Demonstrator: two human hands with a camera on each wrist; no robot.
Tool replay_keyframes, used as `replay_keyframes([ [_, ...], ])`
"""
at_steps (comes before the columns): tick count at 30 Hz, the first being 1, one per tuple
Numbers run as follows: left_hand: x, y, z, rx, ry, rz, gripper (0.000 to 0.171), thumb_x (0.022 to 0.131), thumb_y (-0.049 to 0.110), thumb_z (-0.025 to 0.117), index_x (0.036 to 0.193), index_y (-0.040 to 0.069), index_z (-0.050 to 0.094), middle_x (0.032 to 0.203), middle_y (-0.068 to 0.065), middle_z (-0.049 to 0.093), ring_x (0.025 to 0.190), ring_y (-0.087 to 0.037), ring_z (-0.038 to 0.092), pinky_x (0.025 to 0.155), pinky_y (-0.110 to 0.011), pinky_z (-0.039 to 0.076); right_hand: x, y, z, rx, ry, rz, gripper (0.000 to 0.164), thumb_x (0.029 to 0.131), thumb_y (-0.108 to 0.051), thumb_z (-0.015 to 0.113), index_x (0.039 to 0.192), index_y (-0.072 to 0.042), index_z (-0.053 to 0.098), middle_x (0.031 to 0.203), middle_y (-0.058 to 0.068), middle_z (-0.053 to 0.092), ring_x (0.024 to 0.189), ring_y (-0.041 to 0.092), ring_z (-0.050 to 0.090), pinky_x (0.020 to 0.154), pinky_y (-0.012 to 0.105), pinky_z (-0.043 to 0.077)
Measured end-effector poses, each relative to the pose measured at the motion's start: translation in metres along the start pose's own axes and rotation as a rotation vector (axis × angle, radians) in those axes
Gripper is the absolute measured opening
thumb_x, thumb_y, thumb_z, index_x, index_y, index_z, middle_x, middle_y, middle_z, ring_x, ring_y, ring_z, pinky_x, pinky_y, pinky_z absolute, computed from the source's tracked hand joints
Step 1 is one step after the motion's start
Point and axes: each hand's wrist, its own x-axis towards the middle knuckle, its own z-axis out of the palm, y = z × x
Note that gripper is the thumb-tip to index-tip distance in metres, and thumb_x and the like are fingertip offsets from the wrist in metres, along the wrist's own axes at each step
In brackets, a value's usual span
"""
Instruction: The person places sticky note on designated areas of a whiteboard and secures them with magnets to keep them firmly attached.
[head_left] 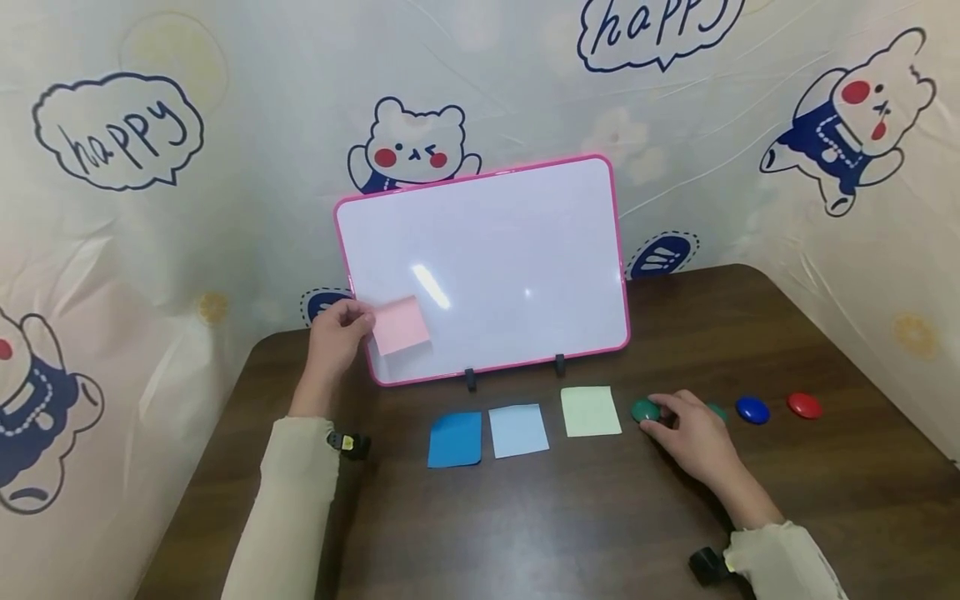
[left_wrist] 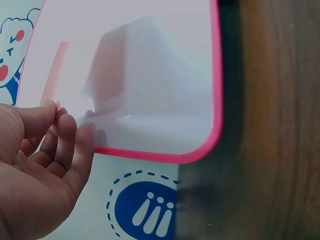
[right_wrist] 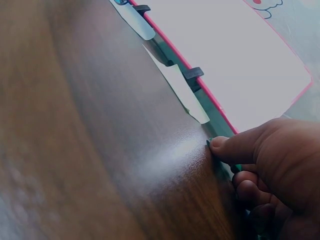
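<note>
My left hand (head_left: 335,346) pinches the left edge of a pink sticky note (head_left: 402,326) between thumb and fingertips. The note is in front of the lower left corner of a pink-framed whiteboard (head_left: 495,233); whether its whole back touches the board cannot be told. At the table's right side, my right hand (head_left: 693,437) pinches a round green magnet (head_left: 643,410) with thumb and index finger. In the right wrist view the thumb lies against that magnet, mostly hidden by the hand. A second green magnet (head_left: 717,411) shows partly behind the right hand.
Blue (head_left: 454,440), pale blue (head_left: 519,431) and pale green (head_left: 591,412) sticky notes lie in a row before the whiteboard. Right of the hand are a blue magnet (head_left: 752,410) and a red magnet (head_left: 805,406). Black clips (head_left: 470,380) support the board on the wooden table (head_left: 510,533).
</note>
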Motion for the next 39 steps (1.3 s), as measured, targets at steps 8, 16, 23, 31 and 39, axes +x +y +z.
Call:
replay_keyframes([
  [8,0.008,0.01,-0.001,0.015,0.018,0.038,0.028,0.103,0.026,0.061,0.124,0.008,0.063,0.12,-0.011,0.059,0.105,-0.027,0.059,0.097,-0.037,0.051,-0.001,-0.001,-0.001,0.001,-0.013,0.022,0.042,0.091,-0.019,0.076,0.125,0.004,0.066,0.101,0.01,0.061,0.08,0.021,0.052,0.069,0.037,0.046],
  [16,0.013,0.02,-0.006,0.027,0.029,0.073,0.028,0.103,0.026,0.06,0.122,0.006,0.063,0.114,-0.013,0.058,0.1,-0.028,0.057,0.095,-0.041,0.052,-0.001,-0.001,-0.001,0.003,-0.009,0.023,0.042,0.09,-0.019,0.077,0.124,0.003,0.066,0.101,0.009,0.061,0.079,0.02,0.051,0.068,0.036,0.046],
  [23,0.019,0.03,-0.012,0.017,0.014,0.075,0.027,0.104,0.025,0.059,0.123,0.006,0.062,0.114,-0.013,0.057,0.1,-0.027,0.057,0.095,-0.043,0.051,-0.001,0.0,0.0,-0.003,-0.014,0.029,0.042,0.091,-0.02,0.077,0.124,0.002,0.066,0.101,0.008,0.06,0.079,0.02,0.051,0.068,0.036,0.045],
  [31,0.027,0.04,-0.017,0.035,0.026,0.08,0.033,0.103,0.031,0.06,0.126,0.007,0.06,0.118,-0.011,0.056,0.102,-0.028,0.057,0.098,-0.045,0.05,0.0,-0.001,0.0,-0.008,-0.008,0.027,0.041,0.09,-0.019,0.077,0.124,0.002,0.067,0.1,0.007,0.06,0.079,0.02,0.05,0.068,0.035,0.045],
  [39,0.035,0.052,-0.02,0.074,0.049,0.084,0.038,0.102,0.036,0.06,0.128,0.009,0.061,0.119,-0.01,0.057,0.101,-0.026,0.059,0.095,-0.038,0.052,0.0,-0.003,-0.001,-0.009,-0.009,0.033,0.041,0.09,-0.019,0.077,0.124,0.002,0.067,0.099,0.008,0.06,0.079,0.02,0.05,0.067,0.035,0.045],
])
